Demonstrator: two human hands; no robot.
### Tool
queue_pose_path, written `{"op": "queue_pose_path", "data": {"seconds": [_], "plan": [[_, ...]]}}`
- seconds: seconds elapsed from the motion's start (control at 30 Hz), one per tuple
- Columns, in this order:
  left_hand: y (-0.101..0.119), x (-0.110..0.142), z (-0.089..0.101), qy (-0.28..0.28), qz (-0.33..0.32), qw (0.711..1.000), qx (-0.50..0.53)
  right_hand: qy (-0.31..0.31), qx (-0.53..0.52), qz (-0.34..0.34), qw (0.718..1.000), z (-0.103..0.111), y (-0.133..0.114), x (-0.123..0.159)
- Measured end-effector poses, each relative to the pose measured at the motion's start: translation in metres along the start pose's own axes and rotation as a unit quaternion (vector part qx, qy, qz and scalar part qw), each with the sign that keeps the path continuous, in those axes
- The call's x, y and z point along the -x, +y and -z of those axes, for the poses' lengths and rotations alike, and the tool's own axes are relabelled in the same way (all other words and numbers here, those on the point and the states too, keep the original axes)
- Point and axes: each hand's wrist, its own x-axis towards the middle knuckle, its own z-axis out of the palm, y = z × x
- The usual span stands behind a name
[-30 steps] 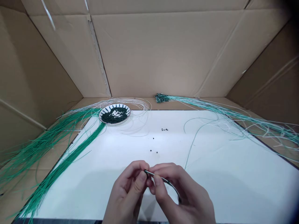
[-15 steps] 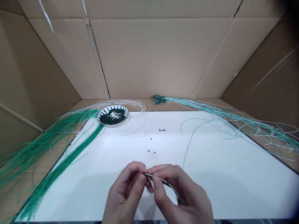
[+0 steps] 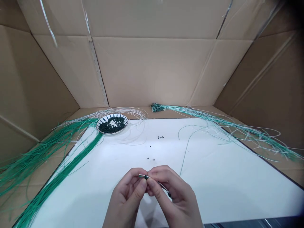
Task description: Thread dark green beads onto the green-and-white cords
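My left hand [image 3: 128,198] and my right hand [image 3: 172,196] meet low in the middle, above a white board [image 3: 220,180]. Between their fingertips they pinch a thin metal-tipped wire [image 3: 154,180]. A small dark bead [image 3: 147,177] sits on the wire near its tip, and another dark bead [image 3: 169,194] lies by my right fingers. Farther off, a patterned plate [image 3: 111,117] holds a heap of dark beads [image 3: 111,126]. Several loose beads [image 3: 161,137] lie on the board, away from both hands.
Cardboard walls [image 3: 152,69] enclose the work area. Long green wire bundles [image 3: 59,172] spread across the left side and over the board's edge. Pale wires [image 3: 123,110] curve around the plate. A beaded wire bundle [image 3: 158,107] stretches rightward along the back.
My hands have drawn closer together and moved left, and the wire now looks shorter between them. A dark bead shows on the wire near its tip. The view has tilted upward, so the scene sits lower.
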Motion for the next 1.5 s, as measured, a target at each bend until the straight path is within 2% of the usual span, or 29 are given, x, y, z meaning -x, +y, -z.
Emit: {"op": "queue_pose_path", "data": {"seconds": [0.2,0.3,0.53,1.5], "plan": [[0.001,0.004,-0.007,0.019,0.009,0.998,0.059,0.078,-0.072,-0.046,0.993,-0.008,0.002,0.005],[0.006,0.007,-0.008,0.025,0.015,0.996,0.079,0.109,-0.073,-0.058,0.99,-0.006,-0.004,0.007],[0.012,0.012,-0.006,0.012,0.025,0.996,0.09,0.066,-0.056,-0.022,0.996,-0.006,-0.02,0.009],[0.015,0.019,-0.011,0.051,0.0,0.998,0.043,0.041,-0.015,0.03,0.999,-0.005,-0.03,0.011]]}}
